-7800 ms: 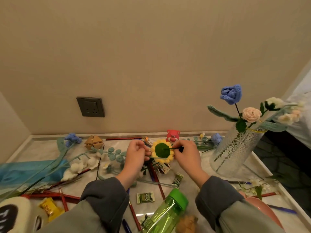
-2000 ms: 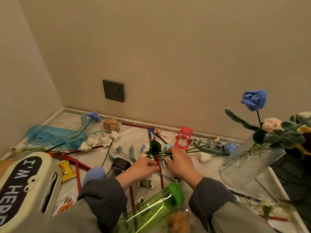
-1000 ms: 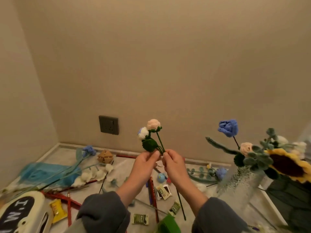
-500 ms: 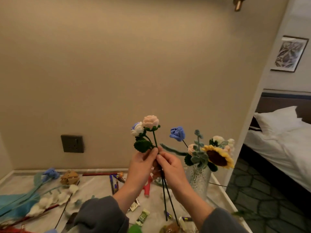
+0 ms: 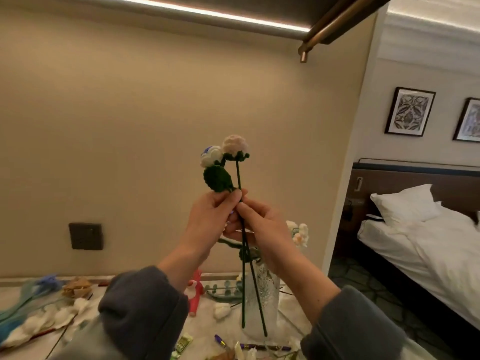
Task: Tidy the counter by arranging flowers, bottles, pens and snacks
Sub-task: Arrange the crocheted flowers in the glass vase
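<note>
Two crocheted flowers are held up in front of the wall: a pale pink rose [image 5: 235, 144] and a white-and-blue bud [image 5: 211, 156] with a dark green leaf. My left hand [image 5: 210, 222] and my right hand [image 5: 257, 224] both pinch their dark stems [image 5: 244, 281] just below the leaf, fingertips touching. The stems hang down in front of the glass vase [image 5: 262, 289], their ends above the counter. Cream flowers [image 5: 300, 233] in the vase show behind my right hand; the rest of the bouquet is hidden.
On the marble counter [image 5: 205, 323] lie a red bear figure [image 5: 194, 289], a white cotton stem [image 5: 41, 320], a blue flower [image 5: 49, 280], a green snack packet [image 5: 183, 342] and pens [image 5: 265, 347]. A wall socket [image 5: 85, 236] is at left; a bed [image 5: 428, 245] at right.
Both hands picked the two flowers off the counter and raised them. The view tilted up and right, so the vase now sits behind my right hand.
</note>
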A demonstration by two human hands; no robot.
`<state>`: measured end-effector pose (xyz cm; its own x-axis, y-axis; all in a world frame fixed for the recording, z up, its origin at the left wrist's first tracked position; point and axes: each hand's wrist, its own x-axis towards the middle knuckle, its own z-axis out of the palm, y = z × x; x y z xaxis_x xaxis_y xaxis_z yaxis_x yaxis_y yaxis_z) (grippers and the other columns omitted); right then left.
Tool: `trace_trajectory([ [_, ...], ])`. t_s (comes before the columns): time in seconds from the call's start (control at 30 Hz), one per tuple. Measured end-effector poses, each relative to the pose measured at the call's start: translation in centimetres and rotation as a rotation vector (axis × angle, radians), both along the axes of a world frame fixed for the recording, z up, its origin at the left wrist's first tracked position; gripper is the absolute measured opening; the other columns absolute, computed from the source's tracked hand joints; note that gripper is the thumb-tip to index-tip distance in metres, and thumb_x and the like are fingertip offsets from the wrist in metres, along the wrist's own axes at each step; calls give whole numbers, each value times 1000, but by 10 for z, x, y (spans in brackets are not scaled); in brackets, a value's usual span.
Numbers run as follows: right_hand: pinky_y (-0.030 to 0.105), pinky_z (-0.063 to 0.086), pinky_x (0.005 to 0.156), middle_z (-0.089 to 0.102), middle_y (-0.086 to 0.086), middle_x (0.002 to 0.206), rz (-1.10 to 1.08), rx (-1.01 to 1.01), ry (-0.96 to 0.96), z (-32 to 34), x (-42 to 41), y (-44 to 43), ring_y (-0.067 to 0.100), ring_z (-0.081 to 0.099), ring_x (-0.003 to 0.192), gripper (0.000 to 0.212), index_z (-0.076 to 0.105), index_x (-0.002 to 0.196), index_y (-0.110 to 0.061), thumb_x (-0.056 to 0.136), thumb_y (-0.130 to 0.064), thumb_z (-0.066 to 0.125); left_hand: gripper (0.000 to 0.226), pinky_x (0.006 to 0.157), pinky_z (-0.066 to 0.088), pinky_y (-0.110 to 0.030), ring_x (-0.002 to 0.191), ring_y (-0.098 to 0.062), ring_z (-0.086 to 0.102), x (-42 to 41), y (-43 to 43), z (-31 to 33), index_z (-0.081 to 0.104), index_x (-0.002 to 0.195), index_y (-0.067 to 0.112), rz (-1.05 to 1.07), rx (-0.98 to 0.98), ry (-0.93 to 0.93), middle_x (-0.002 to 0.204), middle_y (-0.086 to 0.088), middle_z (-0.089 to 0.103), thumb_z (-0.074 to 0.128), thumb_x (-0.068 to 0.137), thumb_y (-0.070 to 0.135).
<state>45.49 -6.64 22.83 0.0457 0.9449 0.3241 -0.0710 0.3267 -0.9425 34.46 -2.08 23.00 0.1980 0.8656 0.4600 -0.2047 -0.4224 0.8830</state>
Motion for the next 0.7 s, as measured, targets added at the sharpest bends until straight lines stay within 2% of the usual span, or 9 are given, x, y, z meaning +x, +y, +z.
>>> trace_trajectory([
  [0.07,27,59,66,70,7,72,-6,35,18,16,8,-4,18,69,67,22,70,99,-9,101,-16,48,16,72,58,-30,82,-20,71,7,-4,17,76,87,30,-7,45,8,89,-11,73,61,91,28],
  [0.2,28,59,66,69,8,71,-41,103,23,41,20,-11,19,68,66,24,70,97,-8,102,-14,47,15,64,55,-20,80,-14,72,22,-10,48,76,90,27,-37,120,30,86,-1,75,61,92,27],
  [0.37,32,60,73,70,12,86,-25,149,16,74,37,-18,21,69,79,26,67,110,-9,102,-9,42,15,65,53,-15,80,-8,71,37,-17,84,74,95,24,-40,207,43,85,3,75,59,93,26],
  [0.43,32,60,76,72,10,94,-31,170,-12,88,43,-19,20,72,86,26,65,114,-9,102,-8,42,15,77,56,-21,90,-11,71,43,-16,97,74,95,24,-33,249,56,92,4,75,59,93,26],
  [0.53,33,59,81,73,7,101,-67,225,-52,105,53,-19,17,72,92,25,64,117,-10,102,-9,44,15,96,51,-41,101,-17,68,52,-16,114,73,95,28,-15,310,84,102,-1,73,58,93,28],
  [0.6,35,58,86,73,6,103,-130,270,-101,112,58,-17,17,71,95,23,65,115,-12,101,-11,47,14,95,52,-43,101,-15,67,56,-14,124,72,95,30,1,349,95,102,0,73,58,93,29],
  [0.7,39,55,92,73,7,103,-267,346,-200,118,65,-9,21,68,101,22,70,108,-16,99,-12,51,13,88,57,-36,95,-10,69,62,-7,132,72,94,30,5,388,82,100,2,73,60,92,28],
])
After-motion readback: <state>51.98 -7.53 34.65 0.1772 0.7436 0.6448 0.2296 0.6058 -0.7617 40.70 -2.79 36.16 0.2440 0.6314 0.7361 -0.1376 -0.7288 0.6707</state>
